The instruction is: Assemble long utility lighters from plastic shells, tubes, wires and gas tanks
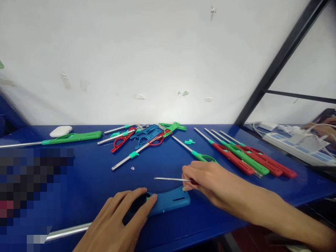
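Observation:
A blue long-neck lighter (170, 200) lies on the table near the front edge, its metal tube running to the left. My left hand (123, 213) presses it from above, thumb and fingers closed around the trigger opening. In my right hand (202, 178) is what looks like a screwdriver (169, 179); its thin metal shaft points left above the lighter, while the grip end is mostly hidden in my fist. The fingertips of that hand are at the right end of the blue handle; whether they touch it I cannot tell.
Several red and green lighters (233, 157) lie side by side at right. Loose handle shells and tubes (152, 134) are piled toward the wall. A green lighter (76, 137) and a white case (61, 131) lie at left; a power strip (296, 147) is beyond the black frame.

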Demonstrator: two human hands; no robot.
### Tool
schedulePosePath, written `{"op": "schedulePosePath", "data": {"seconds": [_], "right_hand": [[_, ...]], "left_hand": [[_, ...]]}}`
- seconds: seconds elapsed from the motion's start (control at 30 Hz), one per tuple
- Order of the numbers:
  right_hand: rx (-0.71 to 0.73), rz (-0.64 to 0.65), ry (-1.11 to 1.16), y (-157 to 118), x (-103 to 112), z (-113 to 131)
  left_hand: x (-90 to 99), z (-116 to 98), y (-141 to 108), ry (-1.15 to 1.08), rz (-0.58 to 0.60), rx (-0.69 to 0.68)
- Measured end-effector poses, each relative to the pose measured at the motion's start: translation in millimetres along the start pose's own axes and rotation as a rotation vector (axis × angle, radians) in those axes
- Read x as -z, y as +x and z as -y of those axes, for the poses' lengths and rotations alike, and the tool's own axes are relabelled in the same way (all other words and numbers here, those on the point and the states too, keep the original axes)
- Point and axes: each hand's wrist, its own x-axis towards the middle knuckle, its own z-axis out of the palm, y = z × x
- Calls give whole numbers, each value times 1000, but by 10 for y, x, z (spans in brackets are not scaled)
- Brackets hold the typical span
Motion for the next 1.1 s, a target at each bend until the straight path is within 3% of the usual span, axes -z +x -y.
{"op": "schedulePosePath", "data": {"seconds": [0.43, 0.7, 1.1], "right_hand": [[45, 21, -11, 95, -23, 1], [-203, 29, 380, 249, -10, -83], [-291, 61, 756, 289, -119, -176]], "left_hand": [[1, -14, -6, -11, 8, 0], [13, -33, -11, -20, 26, 13], [18, -18, -10, -10, 69, 23]]}}
